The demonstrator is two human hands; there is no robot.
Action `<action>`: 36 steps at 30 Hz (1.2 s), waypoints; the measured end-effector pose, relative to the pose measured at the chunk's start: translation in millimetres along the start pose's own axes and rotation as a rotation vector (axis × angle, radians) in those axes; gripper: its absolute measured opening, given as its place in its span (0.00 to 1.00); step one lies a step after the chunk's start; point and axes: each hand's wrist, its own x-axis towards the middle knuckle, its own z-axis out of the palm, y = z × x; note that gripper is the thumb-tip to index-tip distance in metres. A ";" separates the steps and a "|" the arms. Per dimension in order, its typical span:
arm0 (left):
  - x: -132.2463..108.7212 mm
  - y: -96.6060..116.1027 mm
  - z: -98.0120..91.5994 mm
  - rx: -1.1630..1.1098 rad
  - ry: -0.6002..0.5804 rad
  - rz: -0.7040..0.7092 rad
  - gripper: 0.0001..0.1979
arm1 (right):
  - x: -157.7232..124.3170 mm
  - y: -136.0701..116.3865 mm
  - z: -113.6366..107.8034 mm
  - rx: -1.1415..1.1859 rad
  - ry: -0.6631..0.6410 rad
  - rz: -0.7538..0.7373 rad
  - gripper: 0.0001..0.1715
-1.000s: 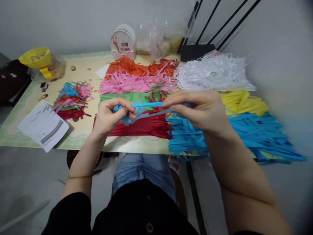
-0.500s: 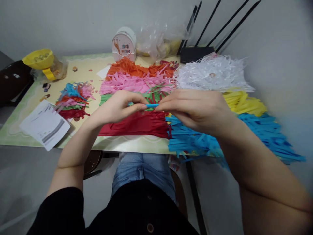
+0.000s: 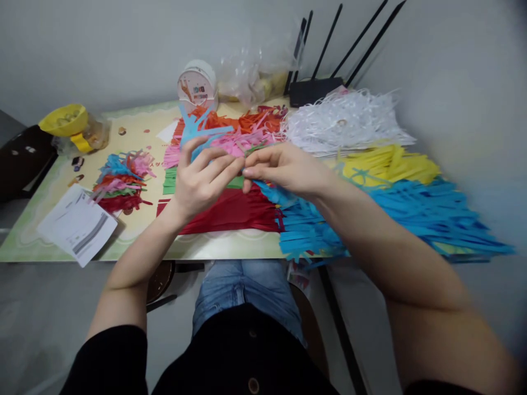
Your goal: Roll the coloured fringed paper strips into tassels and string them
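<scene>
My left hand (image 3: 203, 178) and my right hand (image 3: 284, 170) meet fingertip to fingertip above the table. Between them they hold a blue fringed paper (image 3: 197, 131), whose loose strips fan out behind my left fingers. More blue strips show under my right hand. My right thumb and fingers are pinched at its middle; the left thumb is hidden behind the curled fingers. Beneath the hands lie red fringed paper (image 3: 226, 214) and green fringed paper (image 3: 169, 181), with pink fringe (image 3: 234, 142) and orange fringe (image 3: 247, 120) farther back.
Blue fringe (image 3: 436, 214), yellow fringe (image 3: 391, 164) and white fringe (image 3: 341, 123) lie on the right. A black router (image 3: 315, 90) with antennas, a plastic bag (image 3: 251, 77) and a round tub (image 3: 197, 82) stand behind. Finished-looking tassels (image 3: 121, 181), a paper sheet (image 3: 78, 225) and a yellow bowl (image 3: 66, 120) are left.
Both hands were pinching a thin blue roll stretched between them. Now the left hand has turned over, fingers together meet the right's, and blue strips spread behind and below.
</scene>
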 end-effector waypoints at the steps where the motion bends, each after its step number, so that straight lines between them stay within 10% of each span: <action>1: -1.9 -2.6 3.4 0.001 0.030 -0.013 0.09 | 0.4 4.3 3.4 0.060 0.020 0.015 0.23; 10: -13.8 -12.0 44.2 -0.111 0.431 -0.082 0.05 | 14.4 18.1 35.3 0.407 0.233 -0.132 0.24; 24: 23.0 -3.0 62.4 -0.334 0.378 -0.270 0.18 | 31.1 28.9 17.8 -0.073 0.393 -0.298 0.08; 28: 28.1 -14.2 61.1 -0.378 0.559 -0.276 0.20 | 28.4 48.8 -41.7 -0.427 0.352 -0.364 0.15; 31: 29.0 -22.7 45.2 -0.526 0.706 -0.213 0.17 | 19.6 82.9 -118.2 -0.827 0.504 0.028 0.15; 33: 28.7 -26.8 33.8 -0.614 0.746 -0.200 0.17 | 12.4 110.4 -157.3 -1.085 0.405 0.402 0.16; 36: 26.1 -33.4 26.7 -0.668 0.741 -0.267 0.20 | 3.5 143.4 -178.2 -1.157 0.214 0.569 0.10</action>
